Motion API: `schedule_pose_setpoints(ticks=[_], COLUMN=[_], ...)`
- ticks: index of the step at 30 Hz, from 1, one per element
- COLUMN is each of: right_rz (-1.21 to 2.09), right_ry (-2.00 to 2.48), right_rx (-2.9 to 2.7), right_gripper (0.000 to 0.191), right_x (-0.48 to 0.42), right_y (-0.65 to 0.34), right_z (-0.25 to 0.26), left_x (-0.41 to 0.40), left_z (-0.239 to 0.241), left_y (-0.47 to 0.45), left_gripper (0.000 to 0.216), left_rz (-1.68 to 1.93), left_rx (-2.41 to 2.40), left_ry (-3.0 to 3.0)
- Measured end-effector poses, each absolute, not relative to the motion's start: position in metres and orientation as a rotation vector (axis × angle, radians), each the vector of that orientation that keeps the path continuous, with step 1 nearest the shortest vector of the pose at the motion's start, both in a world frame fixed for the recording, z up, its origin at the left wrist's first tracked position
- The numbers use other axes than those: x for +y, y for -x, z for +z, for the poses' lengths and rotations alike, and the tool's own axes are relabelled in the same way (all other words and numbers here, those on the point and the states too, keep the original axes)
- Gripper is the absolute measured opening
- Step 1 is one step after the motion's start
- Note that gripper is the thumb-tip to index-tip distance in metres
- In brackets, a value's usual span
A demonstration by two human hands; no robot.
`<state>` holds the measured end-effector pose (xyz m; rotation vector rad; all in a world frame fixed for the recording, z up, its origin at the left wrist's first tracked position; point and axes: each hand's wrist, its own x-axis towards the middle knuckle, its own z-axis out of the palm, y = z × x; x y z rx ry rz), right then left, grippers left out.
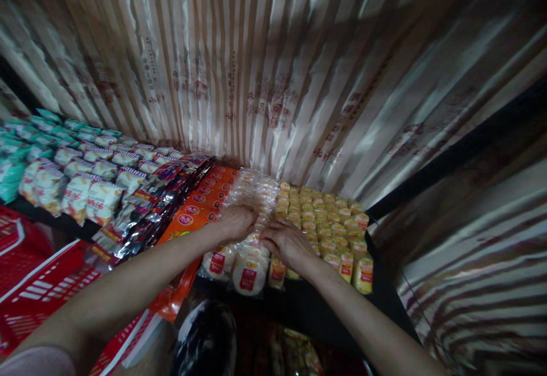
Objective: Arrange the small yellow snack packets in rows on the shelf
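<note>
Two rows of clear packets of round white crackers (249, 278) with red labels lie on the dark shelf in front of me. My left hand (238, 222) rests on these rows, its fingers curled down and closed around a cracker packet. Close beside it on the right, my right hand (289, 245) has thumb and fingers bent together on the edge of the same packets. Its fingertips are partly hidden. Beneath and beyond my right hand stand rows of small yellow packets (331, 231).
An orange strip of packets (200, 199) lies left of the crackers, then dark shiny packets (147, 211), white snack bags (102, 196) and teal bags (11, 176). Red baskets (51, 285) stand at lower left. A pleated, printed curtain (265, 68) hangs behind the shelf (311, 307).
</note>
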<state>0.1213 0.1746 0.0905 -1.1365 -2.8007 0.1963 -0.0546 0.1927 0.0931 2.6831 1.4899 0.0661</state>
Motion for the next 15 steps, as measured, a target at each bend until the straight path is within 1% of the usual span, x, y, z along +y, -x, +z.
schedule_pose_setpoints(ticks=[4,10,15], right_rz=[0.156,-0.088,-0.180], right_ry=[1.191,1.305,1.331], right_rx=[-2.808,-2.768,-2.719], right_gripper=[0.017,0.017,0.022], right_x=[0.175,0.172,0.170], right_y=[-0.115,-0.110,-0.109], right_z=[0.090,0.090,0.088], left_x=[0.193,0.194,0.188], left_z=[0.095,0.093,0.094], left_y=[0.055,0.057,0.063], left_gripper=[0.019,0.018,0.019], left_rz=[0.070,0.101,0.263], left_rx=[1.482,1.482,1.424], left_ry=[-2.691,-2.628,-2.626])
